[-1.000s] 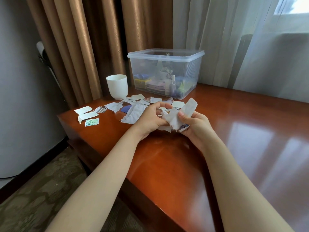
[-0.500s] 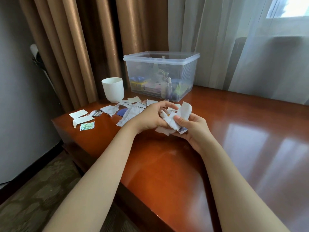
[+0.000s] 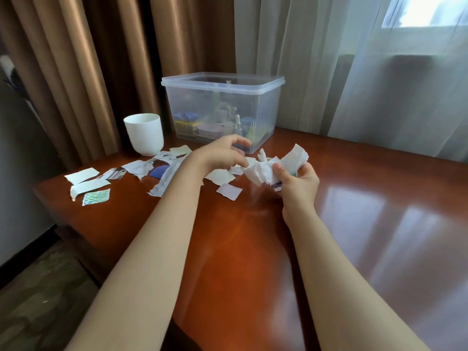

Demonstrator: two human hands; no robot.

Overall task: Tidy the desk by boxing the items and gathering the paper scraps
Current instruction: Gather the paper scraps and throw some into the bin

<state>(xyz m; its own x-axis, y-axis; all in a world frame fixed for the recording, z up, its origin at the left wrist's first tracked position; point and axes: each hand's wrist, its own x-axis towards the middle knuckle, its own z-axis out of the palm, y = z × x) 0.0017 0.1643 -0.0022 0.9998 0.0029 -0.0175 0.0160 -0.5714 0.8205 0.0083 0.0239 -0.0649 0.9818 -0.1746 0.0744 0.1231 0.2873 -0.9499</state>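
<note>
White cup (image 3: 144, 134) upright before brown curtain (image 3: 76, 72); sheer curtain (image 3: 354, 72) right; window (image 3: 425, 11) behind.

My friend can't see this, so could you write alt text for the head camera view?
A person's right hand grips a crumpled bundle of paper scraps above a glossy wooden desk while the left hand hovers over loose scraps. Behind stand a white cup and a clear storage box.

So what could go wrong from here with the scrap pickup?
1. The wad of scraps in the right hand looks loose, with pieces sticking out; adding more may shed some.
2. The green-patterned scrap lies near the left edge of the desk; a careless sweep could push it off.
3. The white cup stands beside the scattered scraps; the left hand, reaching there, might knock it.
</note>
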